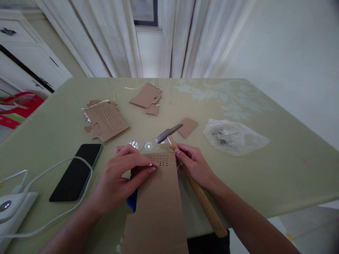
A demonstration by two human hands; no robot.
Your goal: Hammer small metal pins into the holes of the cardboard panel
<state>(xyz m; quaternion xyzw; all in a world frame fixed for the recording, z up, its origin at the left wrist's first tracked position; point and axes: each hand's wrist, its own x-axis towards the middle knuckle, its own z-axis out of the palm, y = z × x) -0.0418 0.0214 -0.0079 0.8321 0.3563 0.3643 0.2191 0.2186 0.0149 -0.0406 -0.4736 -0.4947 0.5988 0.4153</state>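
Observation:
A long strip of brown cardboard (159, 204) lies in front of me, with a grid of small punched holes (161, 160) near its far end. My left hand (124, 173) presses down on the strip just left of the holes, fingertips flat on it. My right hand (194, 164) grips a wooden-handled hammer (201, 197) close to its metal head (168, 133), which hovers just beyond the strip's far end. Something blue (131, 203) shows under the strip's left edge.
A black phone (76, 171) and a white cable (53, 169) lie at the left, with a white device (10, 208) at the corner. Cardboard scraps (106, 120) (147, 95) (188, 126) lie further back. A clear plastic bag (233, 135) sits at the right. Small shiny bits (148, 145) rest near the hammer head.

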